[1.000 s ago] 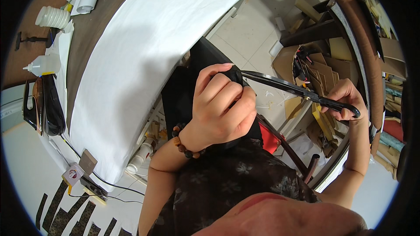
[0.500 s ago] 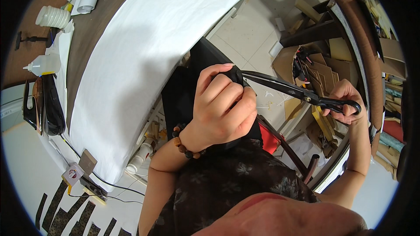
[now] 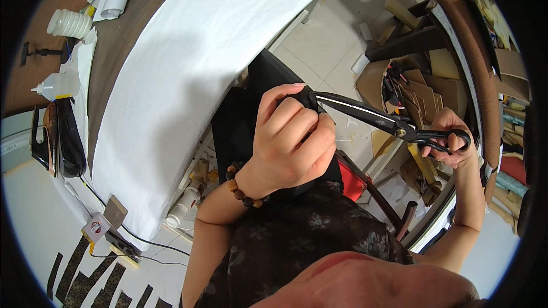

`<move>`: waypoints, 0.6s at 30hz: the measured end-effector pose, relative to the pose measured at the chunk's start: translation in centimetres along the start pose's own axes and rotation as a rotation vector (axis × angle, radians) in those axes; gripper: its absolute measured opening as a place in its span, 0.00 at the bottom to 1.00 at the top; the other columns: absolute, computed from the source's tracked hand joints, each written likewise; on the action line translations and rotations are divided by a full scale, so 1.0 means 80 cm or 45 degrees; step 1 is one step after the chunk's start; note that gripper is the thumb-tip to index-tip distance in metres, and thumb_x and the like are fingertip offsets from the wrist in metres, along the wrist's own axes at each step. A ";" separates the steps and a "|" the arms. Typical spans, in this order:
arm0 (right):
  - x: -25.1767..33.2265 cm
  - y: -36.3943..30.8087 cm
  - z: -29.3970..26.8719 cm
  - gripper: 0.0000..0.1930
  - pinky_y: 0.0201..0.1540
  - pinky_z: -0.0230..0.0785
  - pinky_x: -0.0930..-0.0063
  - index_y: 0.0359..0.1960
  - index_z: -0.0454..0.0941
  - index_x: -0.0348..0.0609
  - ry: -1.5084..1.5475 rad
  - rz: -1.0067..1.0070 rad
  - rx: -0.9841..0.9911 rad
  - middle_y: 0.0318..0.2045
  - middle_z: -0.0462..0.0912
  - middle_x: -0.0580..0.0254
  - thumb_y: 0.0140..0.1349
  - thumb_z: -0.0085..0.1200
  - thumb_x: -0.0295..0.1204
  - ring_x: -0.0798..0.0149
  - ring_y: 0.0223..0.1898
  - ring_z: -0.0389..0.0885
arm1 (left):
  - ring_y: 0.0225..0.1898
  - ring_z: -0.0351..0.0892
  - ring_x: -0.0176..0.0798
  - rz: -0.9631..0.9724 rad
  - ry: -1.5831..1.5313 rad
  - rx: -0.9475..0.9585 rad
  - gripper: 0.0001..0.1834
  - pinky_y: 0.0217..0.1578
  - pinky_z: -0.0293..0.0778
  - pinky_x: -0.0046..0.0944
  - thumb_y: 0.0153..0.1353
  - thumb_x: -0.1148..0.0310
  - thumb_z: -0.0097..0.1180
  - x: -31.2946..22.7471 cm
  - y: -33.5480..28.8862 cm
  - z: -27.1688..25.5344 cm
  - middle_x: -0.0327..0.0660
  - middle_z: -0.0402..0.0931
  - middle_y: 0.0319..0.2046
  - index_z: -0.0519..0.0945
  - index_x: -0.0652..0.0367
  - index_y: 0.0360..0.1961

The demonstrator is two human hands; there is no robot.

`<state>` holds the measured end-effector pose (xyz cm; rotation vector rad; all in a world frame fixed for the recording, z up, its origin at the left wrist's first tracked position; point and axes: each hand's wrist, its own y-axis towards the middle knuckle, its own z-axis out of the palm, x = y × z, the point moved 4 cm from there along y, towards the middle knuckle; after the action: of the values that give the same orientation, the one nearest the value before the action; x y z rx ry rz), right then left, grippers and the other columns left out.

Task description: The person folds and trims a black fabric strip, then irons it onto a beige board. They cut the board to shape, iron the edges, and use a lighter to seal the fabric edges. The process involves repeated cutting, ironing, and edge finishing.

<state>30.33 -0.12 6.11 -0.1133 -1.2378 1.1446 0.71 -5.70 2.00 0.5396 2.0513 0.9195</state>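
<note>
Black fabric (image 3: 233,125) hangs in front of me, and my left hand (image 3: 291,142) is closed on a bunched part of it. That hand wears a bracelet of brown and dark beads. A pair of large black scissors (image 3: 377,118) is in my right hand (image 3: 455,147), whose fingers are wrapped around the handle loops. The blades point left, with their tips at the cloth beside my left fingers. Whether the tips have gone into the fabric cannot be told, as the left fingers hide part of it.
A white-covered table (image 3: 154,97) curves along the left. On its far side are a squeeze bottle (image 3: 60,85), an iron (image 3: 69,142) and a ribbed plastic jar (image 3: 68,23). Cardboard pieces (image 3: 423,92) fill a box at right, near a brown fabric roll (image 3: 482,63). Patterned strips (image 3: 74,268) lie lower left.
The scissors have turned slightly in my right hand, showing a bright blade edge, and their handle loops look a little farther apart. My left hand has barely moved.
</note>
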 end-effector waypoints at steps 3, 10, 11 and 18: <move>-0.007 -0.003 0.000 0.35 0.04 0.48 0.86 0.29 0.76 0.14 0.020 -0.047 -0.024 0.13 0.75 0.53 0.51 0.70 0.49 0.77 0.06 0.63 | 0.20 0.66 0.40 0.003 0.002 -0.003 0.10 0.48 0.77 0.51 0.33 0.82 0.51 0.000 0.000 0.000 0.39 0.68 0.17 0.79 0.67 0.23; -0.006 -0.005 0.004 0.35 0.04 0.48 0.85 0.30 0.77 0.13 0.028 -0.022 0.007 0.12 0.74 0.54 0.51 0.70 0.48 0.77 0.06 0.63 | 0.20 0.66 0.40 0.008 0.010 -0.014 0.11 0.47 0.77 0.51 0.33 0.82 0.50 0.000 0.000 0.000 0.39 0.68 0.18 0.79 0.67 0.23; -0.006 -0.004 0.004 0.35 0.04 0.48 0.85 0.30 0.77 0.13 0.030 -0.015 0.010 0.12 0.74 0.54 0.51 0.70 0.47 0.77 0.06 0.62 | 0.20 0.66 0.40 0.010 0.013 -0.016 0.11 0.47 0.77 0.51 0.33 0.82 0.50 0.000 0.000 0.000 0.39 0.68 0.18 0.79 0.67 0.23; -0.005 -0.005 -0.001 0.32 0.06 0.50 0.85 0.33 0.79 0.16 -0.109 -0.058 0.014 0.12 0.75 0.59 0.48 0.73 0.44 0.78 0.06 0.64 | 0.20 0.66 0.41 0.005 0.000 -0.013 0.12 0.47 0.78 0.52 0.33 0.82 0.50 -0.001 0.000 -0.001 0.39 0.68 0.18 0.79 0.67 0.24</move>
<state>30.69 -0.59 6.05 -0.0279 -1.3031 1.1268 0.68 -5.79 2.03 0.5385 2.0453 0.9314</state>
